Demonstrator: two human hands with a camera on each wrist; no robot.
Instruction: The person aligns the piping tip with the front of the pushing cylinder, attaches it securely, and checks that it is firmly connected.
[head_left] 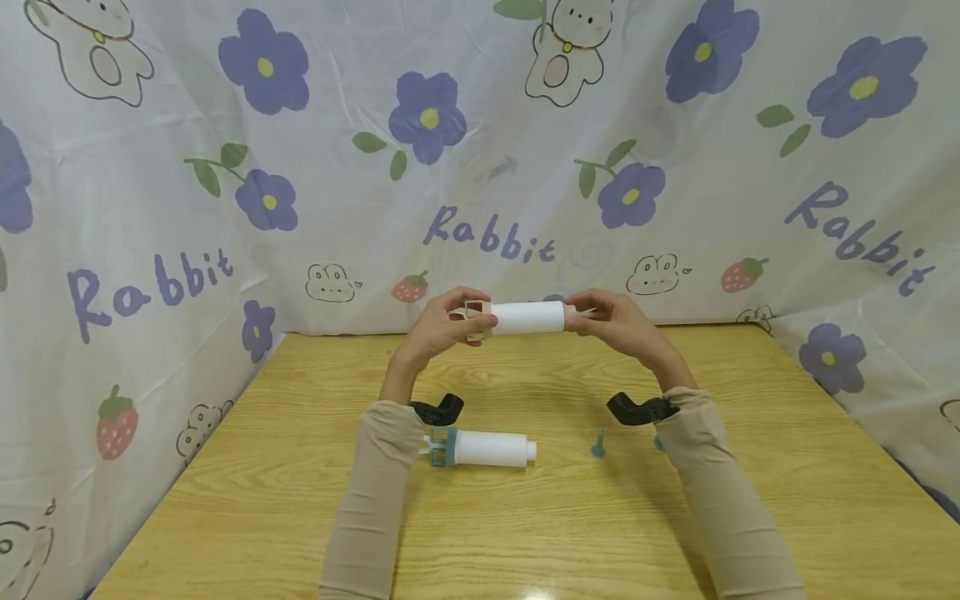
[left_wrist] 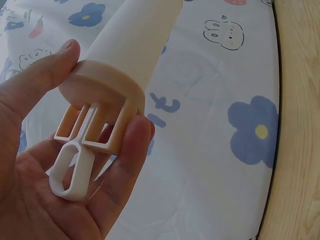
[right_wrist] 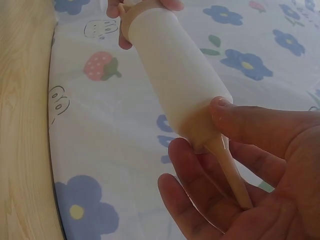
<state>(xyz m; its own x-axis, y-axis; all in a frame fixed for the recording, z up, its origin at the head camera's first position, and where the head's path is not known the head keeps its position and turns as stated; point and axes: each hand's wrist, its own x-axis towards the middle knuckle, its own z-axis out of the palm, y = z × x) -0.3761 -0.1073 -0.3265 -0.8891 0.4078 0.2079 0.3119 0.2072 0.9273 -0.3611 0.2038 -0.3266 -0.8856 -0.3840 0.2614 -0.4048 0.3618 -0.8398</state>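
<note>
Two tubes in play here, and one of them is up in the air! The tan-collared tube (head_left: pixel 527 317) hangs level above the bench (head_left: pixel 570 533), beyond the teal-collared tube (head_left: pixel 491 449), which lies on the wood and serves as the marker for everything else. Two hands are at work, and both have a grip. The left hand (head_left: pixel 437 327), beyond the marker tube's collar end, holds the raised tube by its one tan collar (left_wrist: pixel 102 82), thumb on one side, fingers on the other; one white loop handle (left_wrist: pixel 85 172) pokes out over the palm. The right hand (head_left: pixel 618 321), beyond the marker tube and to its right, pinches the one tan nozzle (right_wrist: pixel 230 170) at the barrel's far end, the taper pointing down into the palm.

Down on the wood, count two teal pieces: one teal nozzle (head_left: pixel 598 444) right of the marker tube and well apart from it, standing or lying, it's hard to tell, and one teal piece (head_left: pixel 659 443) farther right, mostly hidden by a sleeve (head_left: pixel 727 492). Behind it all, beyond the marker tube, hangs a printed cloth (head_left: pixel 480 192) with three "Rabbit" words and three strawberries.
</note>
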